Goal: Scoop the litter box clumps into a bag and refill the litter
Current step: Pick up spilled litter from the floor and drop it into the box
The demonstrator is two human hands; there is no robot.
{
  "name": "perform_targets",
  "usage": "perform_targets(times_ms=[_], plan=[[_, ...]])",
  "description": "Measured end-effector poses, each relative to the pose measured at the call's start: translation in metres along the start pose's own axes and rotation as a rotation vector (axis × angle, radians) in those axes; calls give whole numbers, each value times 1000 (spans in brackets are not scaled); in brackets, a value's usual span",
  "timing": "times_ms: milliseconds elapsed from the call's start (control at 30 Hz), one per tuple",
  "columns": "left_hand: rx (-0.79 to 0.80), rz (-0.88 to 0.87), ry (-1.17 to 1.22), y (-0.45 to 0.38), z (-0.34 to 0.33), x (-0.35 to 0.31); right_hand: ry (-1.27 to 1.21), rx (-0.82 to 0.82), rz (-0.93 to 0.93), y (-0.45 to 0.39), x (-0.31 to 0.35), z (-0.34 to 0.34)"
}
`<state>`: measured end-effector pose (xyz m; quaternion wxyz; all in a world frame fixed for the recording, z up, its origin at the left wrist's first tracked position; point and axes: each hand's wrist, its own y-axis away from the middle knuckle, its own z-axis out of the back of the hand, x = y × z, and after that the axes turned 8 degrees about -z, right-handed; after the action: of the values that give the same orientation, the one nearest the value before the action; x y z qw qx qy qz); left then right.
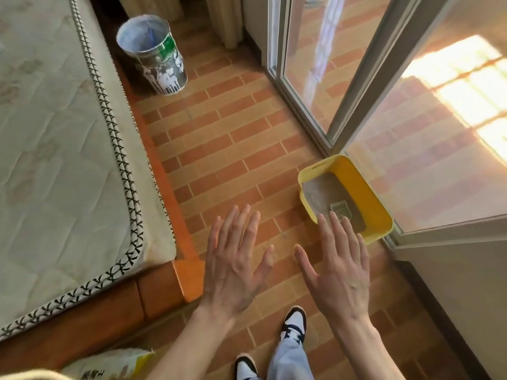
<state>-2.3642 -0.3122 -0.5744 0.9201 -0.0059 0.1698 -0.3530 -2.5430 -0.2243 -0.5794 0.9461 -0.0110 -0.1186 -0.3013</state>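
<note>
With both my left hand (233, 266) and right hand (338, 266) spread flat and empty, I judged the stiff yellow litter box (365, 198) at two o'clock light, best gripped by its rim.

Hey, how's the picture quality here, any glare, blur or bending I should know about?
Head view: strong sunlight blows out the floor patch behind the glass door, and the glass shows hazy reflections; wide-angle bending curves the mattress edge and door frame; the litter box is fairly clear, its scoop soft; left hand and right hand look slightly smeared.
</note>
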Motion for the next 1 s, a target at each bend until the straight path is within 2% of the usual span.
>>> perform_targets(times_ms=[300,600,833,1000], plan=[[70,80,54,47,-232,64,24,6,6,-25,-79,-212],[78,78,71,81,-448,128,65,27,67,-40,-143,-433],[47,73,74,72,-567,165,66,2,106,-49,-169,-551],[16,39,57,57,-618,181,53,-23,104,-64,-185,-607]])
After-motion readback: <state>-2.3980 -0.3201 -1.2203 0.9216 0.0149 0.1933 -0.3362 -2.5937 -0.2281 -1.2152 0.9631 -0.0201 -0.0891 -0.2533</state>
